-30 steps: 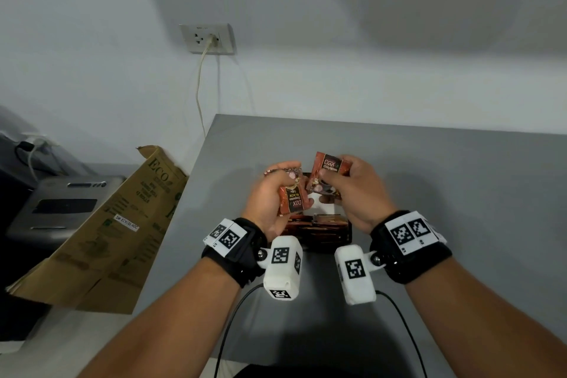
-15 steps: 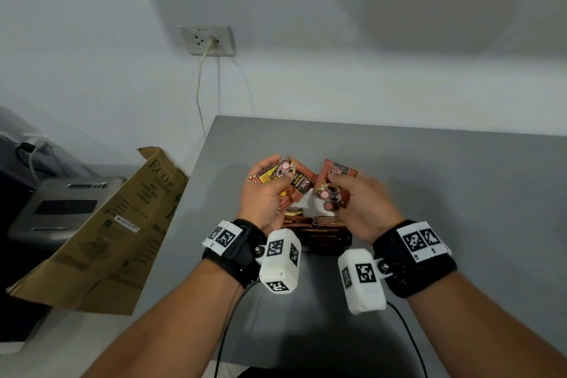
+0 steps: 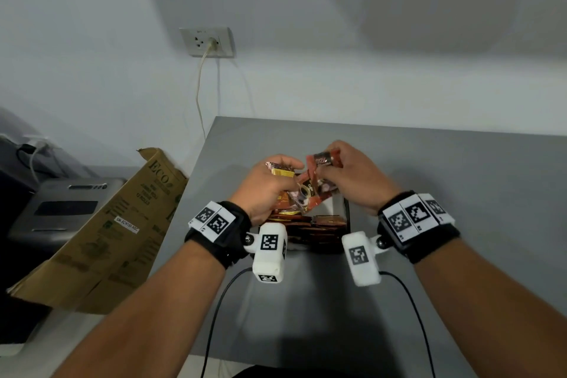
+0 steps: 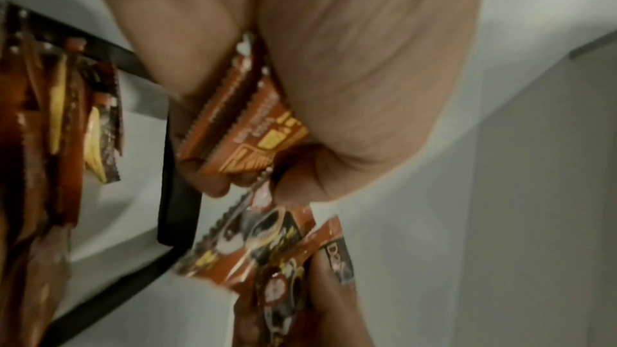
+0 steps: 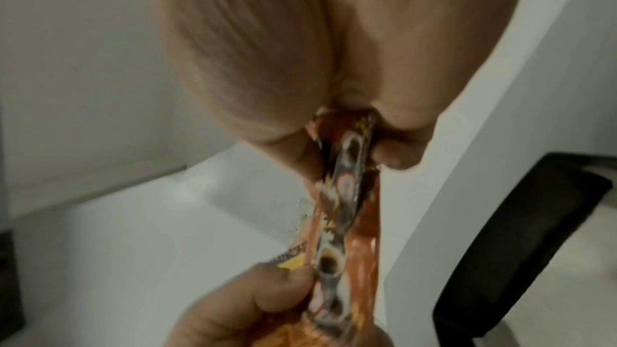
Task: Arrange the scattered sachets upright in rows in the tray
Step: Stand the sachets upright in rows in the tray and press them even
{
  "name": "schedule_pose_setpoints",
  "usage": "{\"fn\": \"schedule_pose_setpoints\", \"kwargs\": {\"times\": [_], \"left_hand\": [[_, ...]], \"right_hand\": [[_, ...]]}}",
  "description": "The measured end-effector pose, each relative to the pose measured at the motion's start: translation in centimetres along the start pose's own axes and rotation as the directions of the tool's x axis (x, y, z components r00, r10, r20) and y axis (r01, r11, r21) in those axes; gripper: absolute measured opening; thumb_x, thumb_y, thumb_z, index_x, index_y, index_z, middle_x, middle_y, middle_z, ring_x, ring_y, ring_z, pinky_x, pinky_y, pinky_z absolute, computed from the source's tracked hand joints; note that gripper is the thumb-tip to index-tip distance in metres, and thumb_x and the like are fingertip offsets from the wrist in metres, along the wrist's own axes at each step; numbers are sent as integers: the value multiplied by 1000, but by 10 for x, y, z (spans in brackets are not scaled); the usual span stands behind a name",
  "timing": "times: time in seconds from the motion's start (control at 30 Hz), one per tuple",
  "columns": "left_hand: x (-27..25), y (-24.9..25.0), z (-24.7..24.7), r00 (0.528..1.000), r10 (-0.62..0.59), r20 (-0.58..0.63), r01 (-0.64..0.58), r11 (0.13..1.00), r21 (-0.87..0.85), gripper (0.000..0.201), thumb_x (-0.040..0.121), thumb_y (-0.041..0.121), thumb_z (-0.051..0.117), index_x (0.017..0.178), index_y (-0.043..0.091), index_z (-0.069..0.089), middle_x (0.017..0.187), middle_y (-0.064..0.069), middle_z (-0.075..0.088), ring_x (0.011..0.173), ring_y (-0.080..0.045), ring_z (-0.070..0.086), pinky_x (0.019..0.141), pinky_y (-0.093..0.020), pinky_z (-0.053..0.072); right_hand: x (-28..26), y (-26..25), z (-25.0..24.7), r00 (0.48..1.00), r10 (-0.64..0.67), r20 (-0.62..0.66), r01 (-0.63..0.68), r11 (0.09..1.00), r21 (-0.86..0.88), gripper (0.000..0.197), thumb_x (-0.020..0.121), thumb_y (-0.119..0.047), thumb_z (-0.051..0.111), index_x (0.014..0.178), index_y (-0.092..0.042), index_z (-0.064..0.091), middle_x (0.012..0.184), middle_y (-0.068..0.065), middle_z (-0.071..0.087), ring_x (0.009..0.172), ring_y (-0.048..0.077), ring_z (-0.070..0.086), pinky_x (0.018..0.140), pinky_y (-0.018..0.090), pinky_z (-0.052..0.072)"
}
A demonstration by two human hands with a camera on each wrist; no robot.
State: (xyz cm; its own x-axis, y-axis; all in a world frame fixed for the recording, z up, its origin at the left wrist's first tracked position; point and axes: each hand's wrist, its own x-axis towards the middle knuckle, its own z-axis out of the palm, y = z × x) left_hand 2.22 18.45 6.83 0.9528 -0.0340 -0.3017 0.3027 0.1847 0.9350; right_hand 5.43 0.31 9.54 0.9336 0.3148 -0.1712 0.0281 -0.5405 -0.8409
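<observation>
Both hands are raised just above a black tray [image 3: 346, 214] on the grey table. My left hand [image 3: 267, 184] grips a bunch of red-brown coffee sachets [image 3: 302, 195], also seen as orange-brown sachets [image 4: 247, 125] between its curled fingers. My right hand [image 3: 346, 169] pinches a sachet [image 3: 325, 158] at its top edge, thumb and finger on either side of the sachet [image 5: 347, 168]. The two bunches touch between the hands. Several sachets [image 3: 310, 224] stand upright in rows inside the tray, seen edge-on as sachets [image 4: 66, 104] in the left wrist view.
A flattened cardboard box [image 3: 101, 233] leans off the table's left edge beside a grey machine [image 3: 64, 209]. A wall socket [image 3: 207, 41] with a cable is behind. A black chair [image 5: 521, 242] stands to the right. Wrist-camera cables [image 3: 214, 316] hang near the table's front edge.
Both hands have come closer together above the tray. The right hand's sachet now meets the bunch held by the left hand, where earlier the two were held apart.
</observation>
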Motion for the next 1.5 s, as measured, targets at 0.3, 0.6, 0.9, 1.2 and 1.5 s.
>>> {"fn": "schedule_pose_setpoints", "kwargs": {"times": [0.3,0.6,0.9,1.2,1.5], "left_hand": [[-6,-18,18,997,11,-73,-27,975,-223,36,84,-16,54,112,6,60,91,-20,70,72,-28,68,65,-36,53],[-11,-17,6,999,-39,-29,27,939,-342,38,90,-15,53,123,3,60,102,-26,68,78,-38,71,64,-47,62],[-12,-20,9,999,-11,-51,-1,976,-216,23,91,3,64,114,1,62,94,-19,70,71,-27,69,58,-32,58],[-3,-16,-4,966,-227,-124,171,920,-351,17,88,-1,63,103,7,60,83,-17,66,63,-28,62,50,-32,52],[-4,-20,9,977,75,-201,-91,994,-68,44,80,-14,68,110,18,63,96,-17,72,76,-28,70,73,-41,56]], "right_hand": [[-9,3,31,969,222,-111,-108,779,617,21,97,-6,56,115,-13,47,111,16,66,82,19,65,71,34,53],[-23,8,17,977,213,7,-156,693,704,15,100,-9,55,114,-10,58,96,9,71,72,15,63,62,29,47],[-20,11,26,988,154,-29,-109,809,578,17,94,-5,63,108,-13,57,105,12,72,86,23,70,74,36,56],[-30,20,17,980,-190,-51,195,970,143,25,81,5,72,75,-16,60,96,-8,74,93,11,70,85,24,53],[-20,19,30,984,179,-13,-109,652,750,23,95,0,59,117,-6,58,114,19,71,102,32,69,94,47,54]]}}
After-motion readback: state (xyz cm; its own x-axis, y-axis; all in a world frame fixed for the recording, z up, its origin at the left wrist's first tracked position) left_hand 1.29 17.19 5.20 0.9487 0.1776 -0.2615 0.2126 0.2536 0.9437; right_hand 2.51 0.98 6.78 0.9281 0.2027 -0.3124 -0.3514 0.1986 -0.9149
